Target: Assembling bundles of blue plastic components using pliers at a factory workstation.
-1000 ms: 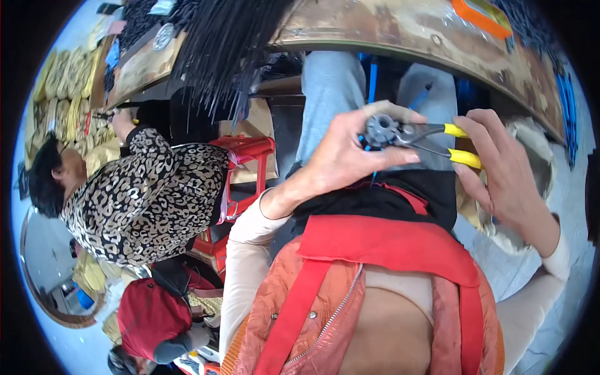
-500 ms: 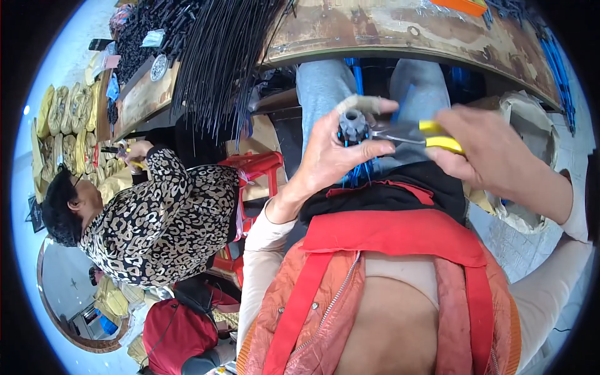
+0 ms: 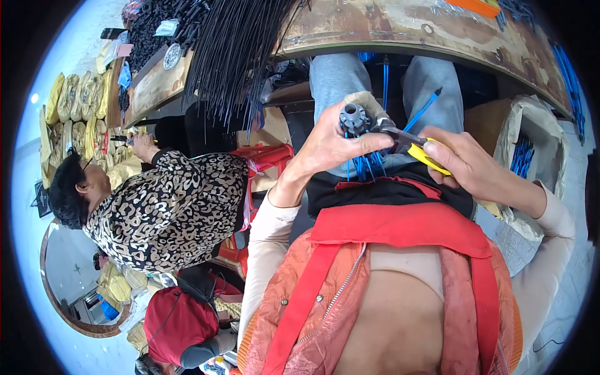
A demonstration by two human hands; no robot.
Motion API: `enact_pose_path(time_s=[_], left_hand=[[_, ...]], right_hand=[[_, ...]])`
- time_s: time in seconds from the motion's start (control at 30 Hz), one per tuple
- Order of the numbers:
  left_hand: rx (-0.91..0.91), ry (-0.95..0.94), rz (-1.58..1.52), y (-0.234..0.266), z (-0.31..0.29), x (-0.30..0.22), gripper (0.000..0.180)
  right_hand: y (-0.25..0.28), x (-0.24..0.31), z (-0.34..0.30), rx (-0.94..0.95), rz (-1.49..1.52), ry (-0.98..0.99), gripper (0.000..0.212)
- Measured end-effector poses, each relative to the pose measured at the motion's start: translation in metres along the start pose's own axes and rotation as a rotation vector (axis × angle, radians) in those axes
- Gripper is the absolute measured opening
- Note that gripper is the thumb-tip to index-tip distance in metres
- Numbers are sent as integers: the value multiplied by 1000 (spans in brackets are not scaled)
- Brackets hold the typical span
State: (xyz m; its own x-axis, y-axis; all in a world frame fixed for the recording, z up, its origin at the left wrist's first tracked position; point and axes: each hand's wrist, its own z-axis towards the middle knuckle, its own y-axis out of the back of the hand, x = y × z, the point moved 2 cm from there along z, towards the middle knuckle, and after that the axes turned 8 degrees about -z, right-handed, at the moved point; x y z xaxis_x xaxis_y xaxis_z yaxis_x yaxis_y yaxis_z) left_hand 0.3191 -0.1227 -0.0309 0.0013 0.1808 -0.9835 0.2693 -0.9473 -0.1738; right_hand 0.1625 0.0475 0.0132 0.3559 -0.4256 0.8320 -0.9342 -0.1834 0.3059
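The left hand has its fingers closed round the hub, a grey, toothed, ring-ended piece that stands up between thumb and forefinger with its round opening toward the camera. A pale wrap covers the forefinger, which curls past the far side of the hub. Blue ribs hang in a bunch from under the hub, just below the grip. The right hand is wrapped round the yellow handles of the pliers, thumb on top, and the handles look pressed close together. The metal nose of the pliers points left to the left thumb's tip, just beside the hub; whether it pinches anything cannot be told, as the thumb and the wrapped finger crowd it. Beyond the grip are the person's knees, with a blue rod slanting by the right one, and past them the table, with an orange tray at its far right. To the right of the grip stands an open bag with more blue rods inside. Up and left of the grip hang black rods; further left, a co-worker in a patterned top sits near a red stool.
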Motion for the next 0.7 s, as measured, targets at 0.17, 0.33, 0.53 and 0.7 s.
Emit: enact_pose_path(time_s=[0.17,0.33,0.53,0.7], left_hand=[[-49,27,46,-4,5,-6,27],[-40,-35,90,-11,13,-5,24],[-127,-101,-36,11,14,4,20],[-47,-88,-169,13,13,4,22]], right_hand=[[30,38,-7,101,-50,-181,40],[46,77,-13,139,-486,-276,40],[32,45,6,-41,-538,130,34],[29,41,12,-30,-220,64,30]])
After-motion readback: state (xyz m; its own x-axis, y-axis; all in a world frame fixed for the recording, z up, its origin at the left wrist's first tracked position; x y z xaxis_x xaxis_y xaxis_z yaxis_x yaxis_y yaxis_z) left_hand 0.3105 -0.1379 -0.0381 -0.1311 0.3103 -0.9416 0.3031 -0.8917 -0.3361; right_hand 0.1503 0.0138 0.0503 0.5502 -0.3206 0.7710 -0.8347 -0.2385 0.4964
